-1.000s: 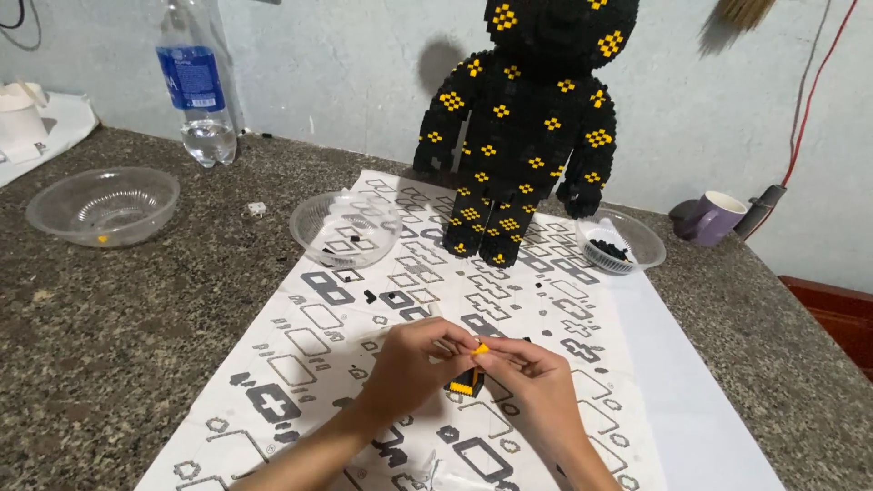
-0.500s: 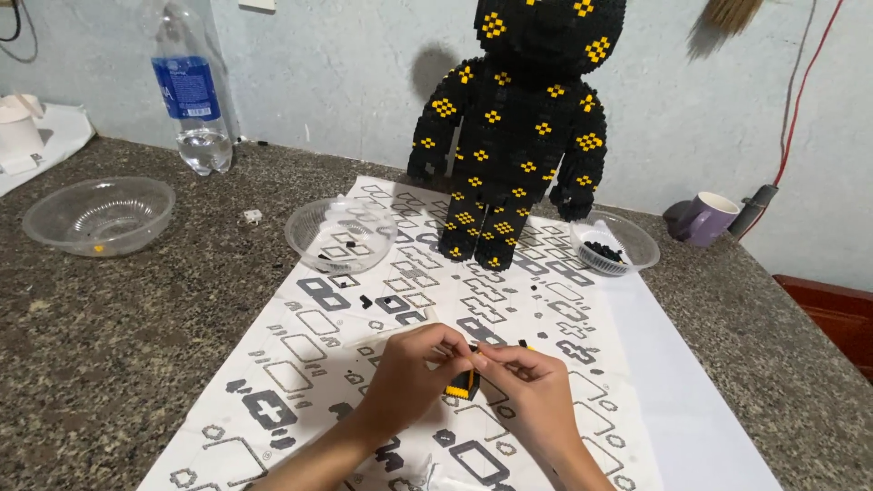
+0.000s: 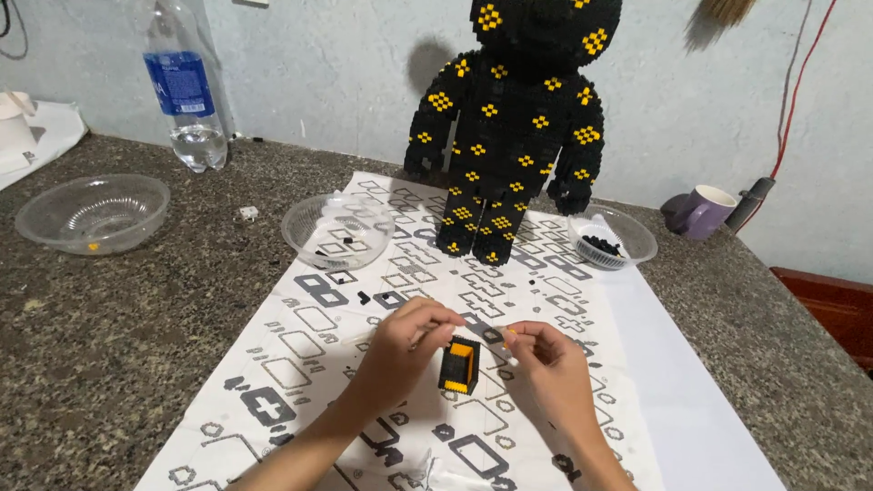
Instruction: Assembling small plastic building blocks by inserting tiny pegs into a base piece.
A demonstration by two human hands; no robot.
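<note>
Speckled granite counter (image 3: 136,300), pale blue-grey wall (image 3: 327,73), soft light

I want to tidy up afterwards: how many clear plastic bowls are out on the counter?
3: one far left, one on the printed sheet's top-left edge, one right of the block figure. More may lie outside the view.

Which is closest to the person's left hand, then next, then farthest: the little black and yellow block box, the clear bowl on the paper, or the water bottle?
From the left hand:
1. Little block box, right beside it on the paper.
2. Clear bowl, farther back on the paper's left edge.
3. Water bottle, far back left by the wall.
</note>
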